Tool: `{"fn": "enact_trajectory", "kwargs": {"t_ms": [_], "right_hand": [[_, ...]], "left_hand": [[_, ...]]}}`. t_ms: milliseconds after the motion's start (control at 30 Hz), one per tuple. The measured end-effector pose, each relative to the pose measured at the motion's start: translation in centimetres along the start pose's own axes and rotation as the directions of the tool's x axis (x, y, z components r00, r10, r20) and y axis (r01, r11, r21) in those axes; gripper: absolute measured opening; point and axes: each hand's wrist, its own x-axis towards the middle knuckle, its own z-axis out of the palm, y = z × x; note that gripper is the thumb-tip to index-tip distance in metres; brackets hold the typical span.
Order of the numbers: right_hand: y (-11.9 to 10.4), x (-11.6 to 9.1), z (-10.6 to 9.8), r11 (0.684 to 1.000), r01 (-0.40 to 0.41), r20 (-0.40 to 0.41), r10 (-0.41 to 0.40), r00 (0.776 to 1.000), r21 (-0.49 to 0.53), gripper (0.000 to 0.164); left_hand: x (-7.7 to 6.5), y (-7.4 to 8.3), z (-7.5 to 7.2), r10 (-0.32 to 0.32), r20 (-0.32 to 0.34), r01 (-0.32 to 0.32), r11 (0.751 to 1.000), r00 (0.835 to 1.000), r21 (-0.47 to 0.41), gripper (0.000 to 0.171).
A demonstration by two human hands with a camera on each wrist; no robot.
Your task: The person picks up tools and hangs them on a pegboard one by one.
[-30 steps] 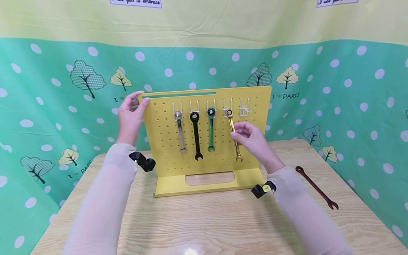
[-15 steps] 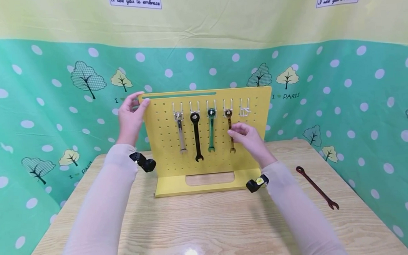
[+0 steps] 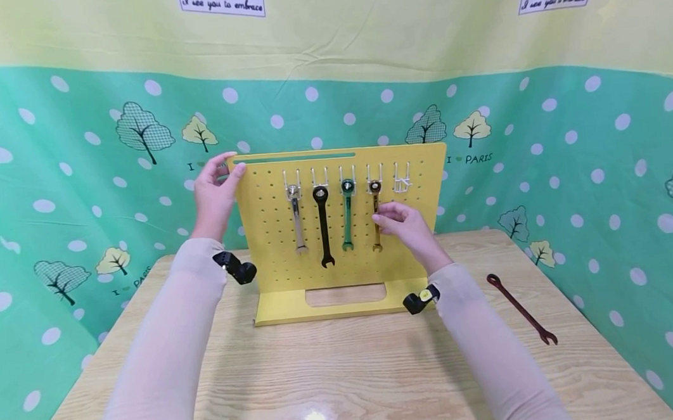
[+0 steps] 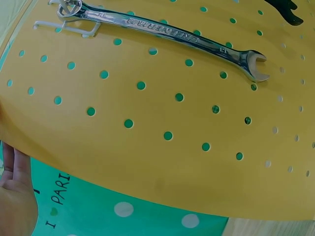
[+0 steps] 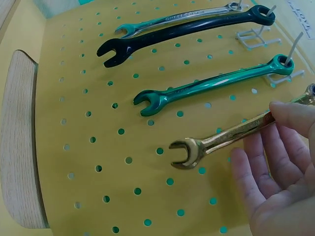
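My left hand [image 3: 216, 194] grips the upper left corner of a yellow pegboard [image 3: 282, 263], thumb in front and fingers at the edge. In the right wrist view, my right hand [image 5: 283, 172] pinches a gold wrench [image 5: 231, 135] by its shaft. The ring end of that wrench is at the fourth white hook, its open end pointing down. Left of it hang a green wrench [image 3: 347, 216], a black wrench [image 3: 323, 226] and a silver wrench [image 3: 297, 218], each on its own hook. The fifth hook [image 3: 401, 180], at the right, bears no wrench.
A dark red wrench [image 3: 521, 308] lies on the wooden table [image 3: 345, 374], right of the pegboard. Behind and beside the table hangs a green and yellow printed curtain [image 3: 315, 122]. The board's base [image 3: 279, 308] extends toward me.
The gold wrench has swung left, from slanted to nearly upright, its ring end staying at the fourth hook. My right hand has moved left with it. My left hand has stayed in place.
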Motion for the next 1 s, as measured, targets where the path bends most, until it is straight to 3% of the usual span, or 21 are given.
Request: {"fn": "enact_trajectory", "kwargs": {"t_ms": [667, 1000], "right_hand": [[0.1, -0.4, -0.4, 1.000, 0.017, 0.063, -0.016, 0.998, -0.013, 0.049], [-0.5, -1.6, -1.3, 0.996, 0.038, 0.080, -0.032, 0.996, -0.078, 0.054]], "left_hand": [[0.0, -0.1, -0.2, 0.009, -0.003, -0.009, 1.000, 1.000, -0.010, 0.044], [0.0, -0.1, 0.0, 0.010, -0.002, -0.010, 1.000, 1.000, -0.001, 0.041]]}}
